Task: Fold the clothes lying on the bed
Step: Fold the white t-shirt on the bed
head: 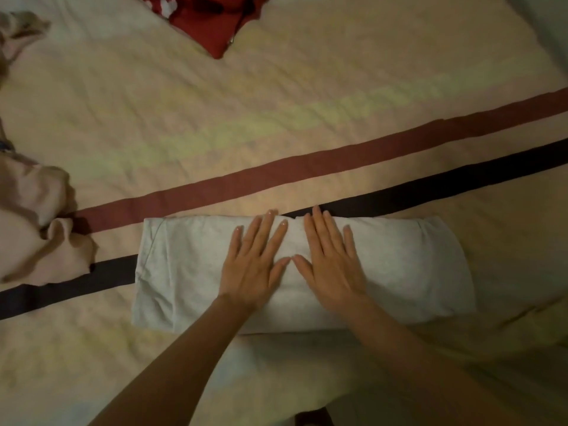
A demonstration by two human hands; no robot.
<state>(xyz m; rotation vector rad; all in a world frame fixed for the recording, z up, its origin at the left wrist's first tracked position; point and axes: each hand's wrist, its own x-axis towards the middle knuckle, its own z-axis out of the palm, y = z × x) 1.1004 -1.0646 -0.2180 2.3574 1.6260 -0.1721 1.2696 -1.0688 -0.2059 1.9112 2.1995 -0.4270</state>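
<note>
A pale grey garment (pixel 408 265) lies folded into a long band across the near middle of the bed. My left hand (pixel 256 262) and my right hand (pixel 330 262) rest flat on its centre, side by side, fingers straight and spread, thumbs almost touching. Neither hand holds anything. A crumpled beige garment (pixel 33 222) lies at the left edge. A dark red garment (pixel 209 23) sits at the top, partly cut off by the frame.
The bed (pixel 307 96) is covered by a cream quilt with a maroon stripe (pixel 307 170) and a dark stripe (pixel 430 189) running diagonally; the dark stripe passes under the folded garment. More beige cloth (pixel 18 35) shows at the top left corner.
</note>
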